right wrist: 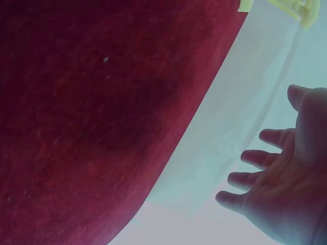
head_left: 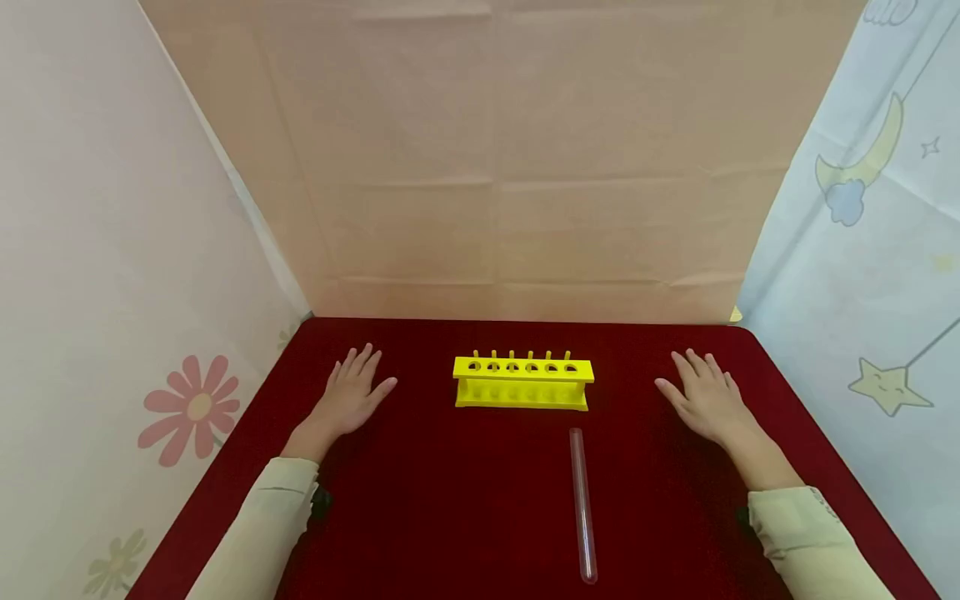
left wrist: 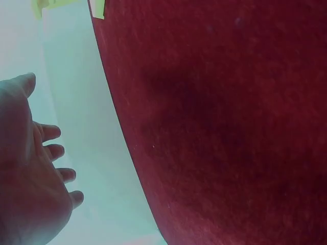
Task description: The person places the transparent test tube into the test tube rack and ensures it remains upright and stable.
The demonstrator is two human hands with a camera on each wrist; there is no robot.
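In the head view, a yellow test tube rack (head_left: pixel 523 395) with a row of holes and pegs stands near the middle of the dark red tabletop. In front of its right end lies a clear glass test tube (head_left: pixel 582 507), lengthwise toward the viewer. To the left of the rack my left hand (head_left: pixel 349 397) is spread palm down, its fingers straight and holding nothing. My right hand (head_left: pixel 707 397) mirrors it on the right side, also palm down with spread fingers. The wrist views show the left palm (left wrist: pixel 30 168) and right palm (right wrist: pixel 291 184) from beneath, with nothing in them.
A tan paper backdrop (head_left: pixel 495 167) rises behind the table's far edge. White sheets flank the table, one with a pink flower (head_left: pixel 198 407) on the left, one with a moon (head_left: pixel 873 154) on the right. The dark red tabletop (head_left: pixel 450 500) has rounded far corners.
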